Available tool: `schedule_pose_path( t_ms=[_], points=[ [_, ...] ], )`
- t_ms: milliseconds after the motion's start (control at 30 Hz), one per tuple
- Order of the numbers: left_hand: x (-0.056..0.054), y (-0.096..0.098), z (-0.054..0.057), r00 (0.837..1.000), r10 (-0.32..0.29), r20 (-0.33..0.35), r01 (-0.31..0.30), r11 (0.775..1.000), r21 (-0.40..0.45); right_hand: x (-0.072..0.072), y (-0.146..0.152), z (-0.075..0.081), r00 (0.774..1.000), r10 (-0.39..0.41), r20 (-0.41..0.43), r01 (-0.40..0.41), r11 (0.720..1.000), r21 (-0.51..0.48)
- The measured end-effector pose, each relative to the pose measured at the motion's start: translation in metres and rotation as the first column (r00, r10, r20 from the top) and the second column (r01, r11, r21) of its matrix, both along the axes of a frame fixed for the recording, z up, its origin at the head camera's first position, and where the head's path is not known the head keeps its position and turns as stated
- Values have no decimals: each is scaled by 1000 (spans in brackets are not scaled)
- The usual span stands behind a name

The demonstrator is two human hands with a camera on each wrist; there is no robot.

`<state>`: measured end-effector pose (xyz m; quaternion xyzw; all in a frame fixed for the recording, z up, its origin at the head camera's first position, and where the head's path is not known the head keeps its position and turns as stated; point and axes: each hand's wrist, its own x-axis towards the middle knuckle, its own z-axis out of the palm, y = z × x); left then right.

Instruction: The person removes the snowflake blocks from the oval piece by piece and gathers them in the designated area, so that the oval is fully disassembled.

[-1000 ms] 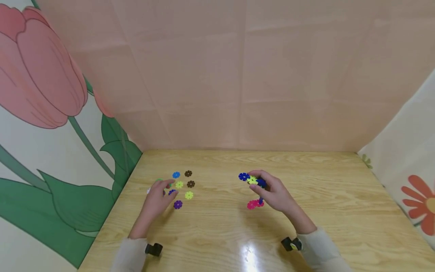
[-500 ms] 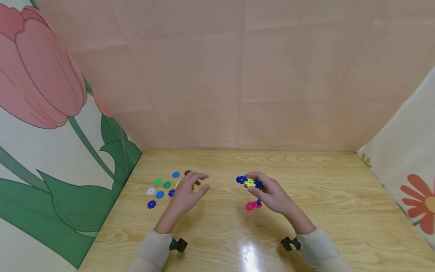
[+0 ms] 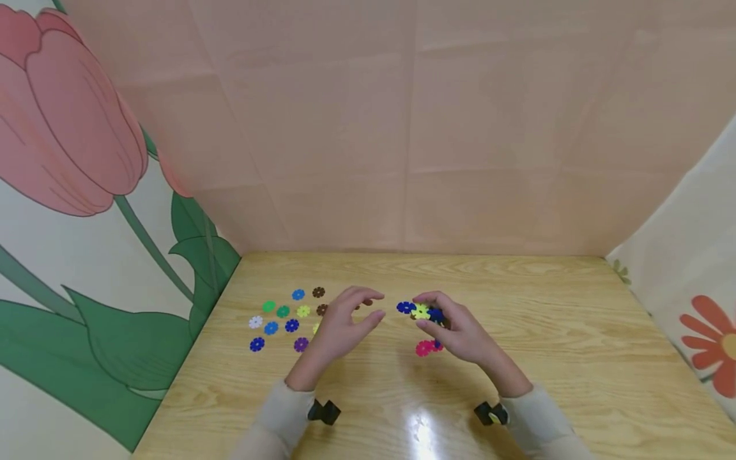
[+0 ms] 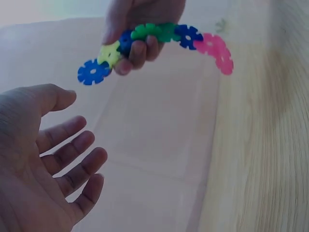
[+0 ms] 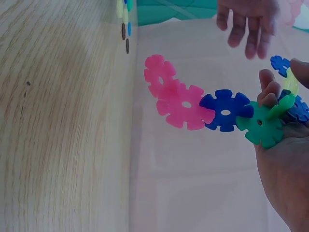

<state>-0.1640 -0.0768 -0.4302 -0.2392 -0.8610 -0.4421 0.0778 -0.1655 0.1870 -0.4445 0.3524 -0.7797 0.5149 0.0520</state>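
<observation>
My right hand (image 3: 462, 326) grips a curved chain of interlocking flower-shaped plastic discs. In the right wrist view, pink discs (image 5: 186, 106) form one end, followed by a dark blue disc (image 5: 226, 111) and a green disc (image 5: 260, 123). The other end shows a yellow disc (image 4: 110, 54) and a blue disc (image 4: 93, 71) in the left wrist view, sticking out past the fingers. Part of the chain's middle is covered by the hand. My left hand (image 3: 342, 329) is held above the table, left of the chain and apart from it, fingers spread and slightly bent, nothing in it.
Several loose flower discs lie on the wooden table (image 3: 546, 319) at the left, including a white disc (image 3: 255, 322), a purple disc (image 3: 301, 344) and a brown disc (image 3: 319, 292). A pink cloth wall (image 3: 402, 128) stands behind the table.
My left hand has moved right from over the loose discs to near the chain, uncovering the discs at the far left. The right hand stays nearly in place; the chain's blue end dips slightly.
</observation>
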Motion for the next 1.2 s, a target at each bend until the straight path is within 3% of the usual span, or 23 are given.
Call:
schedule_pose_path(
  t_ms=[433, 633, 933, 1200],
  points=[
    [0, 23, 3, 998, -64, -8, 64, 998, 6, 0, -4, 0, 1000, -10, -25, 10, 1000, -6],
    [-2, 29, 2, 996, -82, -26, 82, 996, 22, -2, -3, -3, 999, 34, -29, -35, 999, -24],
    [-1, 33, 2, 997, -69, -33, 69, 998, 8, -1, -3, -1, 998, 64, -14, -65, 998, -26],
    [0, 35, 4, 998, -19, -64, 18, 1000, -9, -2, -2, -3, 998, 56, -10, -56, 998, -7]
  ],
)
